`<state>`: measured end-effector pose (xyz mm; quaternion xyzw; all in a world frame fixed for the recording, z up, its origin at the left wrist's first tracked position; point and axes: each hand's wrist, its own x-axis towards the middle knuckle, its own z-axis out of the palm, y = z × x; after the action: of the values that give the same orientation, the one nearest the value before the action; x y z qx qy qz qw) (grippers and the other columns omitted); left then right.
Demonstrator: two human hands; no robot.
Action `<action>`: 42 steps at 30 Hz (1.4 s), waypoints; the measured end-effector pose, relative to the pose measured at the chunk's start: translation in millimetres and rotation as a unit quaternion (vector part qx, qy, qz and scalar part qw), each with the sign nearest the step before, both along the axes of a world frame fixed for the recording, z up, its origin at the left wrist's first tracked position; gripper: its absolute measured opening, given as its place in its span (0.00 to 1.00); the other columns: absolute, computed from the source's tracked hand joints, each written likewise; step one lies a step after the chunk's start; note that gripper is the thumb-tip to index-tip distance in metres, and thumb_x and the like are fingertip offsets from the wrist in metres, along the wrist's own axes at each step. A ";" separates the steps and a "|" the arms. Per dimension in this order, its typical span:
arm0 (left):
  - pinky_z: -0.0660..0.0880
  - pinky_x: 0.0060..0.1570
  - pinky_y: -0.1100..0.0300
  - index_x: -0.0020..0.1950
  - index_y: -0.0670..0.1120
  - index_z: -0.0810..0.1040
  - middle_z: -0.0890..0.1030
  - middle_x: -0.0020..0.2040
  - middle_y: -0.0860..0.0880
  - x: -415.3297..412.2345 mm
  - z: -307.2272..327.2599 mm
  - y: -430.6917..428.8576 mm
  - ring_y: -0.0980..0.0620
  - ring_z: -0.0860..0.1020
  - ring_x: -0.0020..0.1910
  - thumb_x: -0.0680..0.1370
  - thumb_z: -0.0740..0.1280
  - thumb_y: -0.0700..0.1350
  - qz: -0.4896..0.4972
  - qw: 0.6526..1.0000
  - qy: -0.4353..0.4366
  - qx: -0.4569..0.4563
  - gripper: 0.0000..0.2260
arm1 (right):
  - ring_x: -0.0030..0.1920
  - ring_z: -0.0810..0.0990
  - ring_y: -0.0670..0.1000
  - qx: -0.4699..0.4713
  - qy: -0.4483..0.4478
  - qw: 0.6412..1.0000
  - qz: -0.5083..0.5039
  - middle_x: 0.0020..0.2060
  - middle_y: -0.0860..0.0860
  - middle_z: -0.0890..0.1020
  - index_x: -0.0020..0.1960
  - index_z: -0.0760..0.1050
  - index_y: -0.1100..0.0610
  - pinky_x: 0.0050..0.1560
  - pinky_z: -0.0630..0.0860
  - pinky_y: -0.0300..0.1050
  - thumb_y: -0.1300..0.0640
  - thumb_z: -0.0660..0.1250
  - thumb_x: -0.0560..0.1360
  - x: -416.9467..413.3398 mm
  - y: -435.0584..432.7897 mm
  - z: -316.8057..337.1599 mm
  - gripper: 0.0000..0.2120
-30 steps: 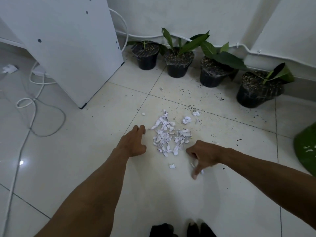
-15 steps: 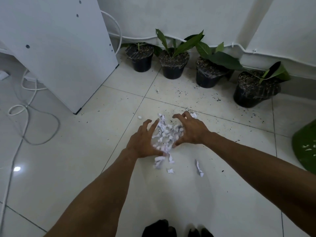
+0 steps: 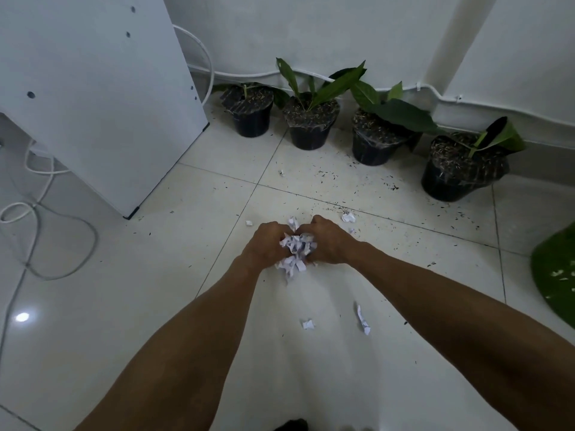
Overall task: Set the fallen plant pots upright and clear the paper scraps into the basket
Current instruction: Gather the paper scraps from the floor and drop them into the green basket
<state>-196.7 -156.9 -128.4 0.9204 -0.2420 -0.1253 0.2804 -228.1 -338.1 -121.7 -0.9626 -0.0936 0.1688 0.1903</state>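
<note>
My left hand [image 3: 264,244] and my right hand [image 3: 329,244] press together on the floor, cupped around a bunch of white paper scraps [image 3: 295,248]. Loose scraps lie apart from the bunch: one [image 3: 308,324] and a longer one [image 3: 362,320] nearer me, another [image 3: 348,217] just beyond my right hand, a tiny one [image 3: 249,223] to the left. Several black plant pots with green leaves stand upright along the wall, from the leftmost [image 3: 250,112] to the rightmost [image 3: 457,169], which leans a little. The green basket [image 3: 557,275] shows at the right edge with scraps inside.
A white cabinet panel [image 3: 102,88] stands at the left, with white cables [image 3: 40,213] looping on the tiles beside it. Dark soil specks are scattered over the floor in front of the pots. A cable runs along the wall base.
My hands came from either side of the spread-out pile and closed together, gathering most scraps into one bunch between them. The view shifted slightly left and closer.
</note>
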 end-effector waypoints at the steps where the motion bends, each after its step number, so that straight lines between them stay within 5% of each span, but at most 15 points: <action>1: 0.72 0.41 0.58 0.43 0.36 0.85 0.85 0.41 0.37 0.0 2.5 -1.4 0.40 0.81 0.41 0.73 0.73 0.39 0.004 1.000 0.001 -0.007 0.05 | 0.53 0.77 0.58 0.021 -0.022 0.999 -0.009 0.51 0.60 0.77 0.62 0.78 0.55 0.47 0.68 0.41 0.54 0.77 0.68 -1.7 -0.8 -0.4 0.23; 5: 0.69 0.37 0.59 0.37 0.36 0.84 0.84 0.35 0.38 2.4 19.0 -14.0 0.47 0.77 0.34 0.72 0.72 0.36 0.000 1.000 0.004 -0.026 0.05 | 0.42 0.80 0.61 0.051 -0.077 0.995 -0.032 0.40 0.63 0.82 0.43 0.80 0.65 0.40 0.65 0.42 0.64 0.72 0.69 -5.5 -6.1 5.5 0.05; 9: 0.70 0.37 0.61 0.41 0.35 0.85 0.84 0.37 0.38 15.8 48.3 -38.9 0.47 0.79 0.36 0.73 0.73 0.36 -0.015 0.999 -0.003 -0.028 0.04 | 0.35 0.75 0.54 0.057 -0.101 0.989 -0.096 0.36 0.60 0.82 0.37 0.77 0.62 0.37 0.66 0.42 0.63 0.73 0.69 -2.7 -20.9 28.5 0.05; 12: 0.75 0.40 0.59 0.46 0.38 0.87 0.86 0.41 0.40 26.5 82.1 -67.7 0.45 0.83 0.40 0.73 0.75 0.38 -0.043 0.998 -0.024 -0.038 0.05 | 0.35 0.74 0.53 0.064 -0.121 0.979 -0.151 0.36 0.58 0.82 0.36 0.75 0.56 0.37 0.66 0.41 0.60 0.74 0.71 0.2 -42.0 58.2 0.08; 17: 0.80 0.46 0.49 0.49 0.39 0.87 0.87 0.44 0.41 35.7 152.2 -140.2 0.44 0.84 0.44 0.73 0.74 0.37 -0.108 0.989 -0.083 -0.061 0.06 | 0.39 0.81 0.58 0.041 -0.205 0.953 -0.220 0.39 0.59 0.85 0.40 0.81 0.61 0.39 0.75 0.48 0.62 0.74 0.68 -12.2 -105.2 129.6 0.03; 25: 0.77 0.44 0.55 0.45 0.40 0.87 0.86 0.41 0.40 -6.6 263.4 -307.4 0.51 0.80 0.40 0.72 0.73 0.41 -0.239 0.943 -0.188 -0.138 0.06 | 0.35 0.73 0.52 -0.026 -0.357 0.857 -0.371 0.37 0.63 0.83 0.36 0.79 0.64 0.36 0.63 0.46 0.62 0.72 0.67 -96.0 -239.6 238.7 0.05; 30: 0.76 0.42 0.54 0.42 0.39 0.87 0.86 0.39 0.39 -82.0 296.7 -408.2 0.47 0.82 0.39 0.73 0.70 0.43 -0.318 0.907 -0.201 -0.190 0.09 | 0.39 0.79 0.56 -0.050 -0.378 0.797 -0.469 0.40 0.63 0.84 0.42 0.82 0.66 0.41 0.74 0.49 0.61 0.70 0.71 -181.8 -315.6 271.3 0.07; 34: 0.73 0.48 0.54 0.51 0.39 0.85 0.85 0.49 0.36 -137.4 284.1 -458.7 0.42 0.83 0.50 0.74 0.70 0.44 -0.386 0.878 -0.195 -0.204 0.11 | 0.44 0.80 0.58 -0.059 -0.355 0.749 -0.556 0.45 0.65 0.84 0.46 0.81 0.66 0.39 0.67 0.46 0.61 0.69 0.72 -239.1 -351.9 264.0 0.08; 38: 0.74 0.59 0.55 0.68 0.45 0.78 0.81 0.63 0.41 -158.1 254.4 -480.8 0.43 0.80 0.61 0.76 0.69 0.45 -0.436 0.873 -0.169 -0.137 0.20 | 0.59 0.79 0.59 -0.093 -0.238 0.765 -0.591 0.59 0.60 0.81 0.61 0.78 0.60 0.55 0.73 0.45 0.57 0.69 0.75 -267.7 -364.2 242.0 0.16; 42: 0.75 0.65 0.51 0.72 0.48 0.73 0.81 0.64 0.44 -150.1 237.5 -483.8 0.46 0.79 0.61 0.74 0.69 0.42 -0.436 0.881 -0.138 -0.121 0.25 | 0.64 0.76 0.58 -0.101 -0.213 0.754 -0.613 0.64 0.56 0.79 0.70 0.72 0.55 0.64 0.73 0.52 0.62 0.67 0.73 -275.9 -361.5 233.2 0.26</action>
<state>-346.8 -640.8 109.1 0.6882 -0.6689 -0.0760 0.2706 -503.9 -699.6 111.5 -0.8387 0.4955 -0.1851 0.1297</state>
